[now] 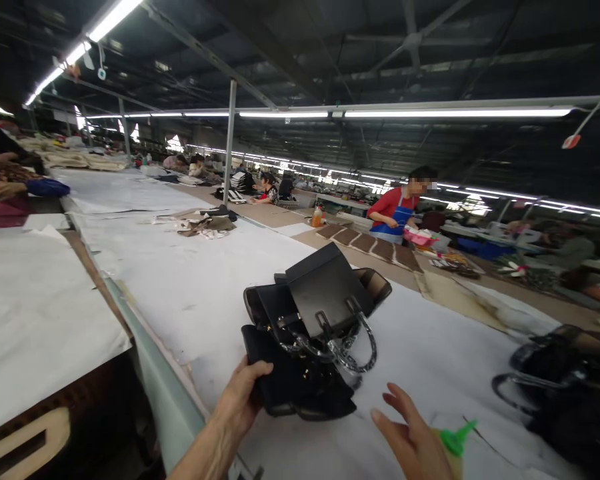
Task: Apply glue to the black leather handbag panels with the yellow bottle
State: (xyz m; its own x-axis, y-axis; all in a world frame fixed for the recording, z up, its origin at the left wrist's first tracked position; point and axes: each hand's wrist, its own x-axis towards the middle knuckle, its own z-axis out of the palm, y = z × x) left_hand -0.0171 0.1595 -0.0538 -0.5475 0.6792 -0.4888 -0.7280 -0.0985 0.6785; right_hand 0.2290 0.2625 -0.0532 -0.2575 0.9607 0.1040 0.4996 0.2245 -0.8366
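My left hand [245,393] grips the near left edge of a black handbag piece [285,373], thumb on top and the other fingers hidden beneath. Other black handbag parts [325,287] lie stacked against it, with looped handles [357,353] that look wrapped in clear film. Small gold-coloured fittings show among the dark panels. To the right of the pile, my right hand [410,433] is held apart from it, fingers spread and nothing in them. Just beside that hand stands a bottle with a green nozzle cap [457,439], partly covered by the hand.
More black bags with handles [545,380] lie at the right. Scraps [207,223] are heaped farther up the white-covered table [180,267]. Brown panels [367,243] lie in a row near a person in a blue apron [393,213]. A gap separates the left table [40,300].
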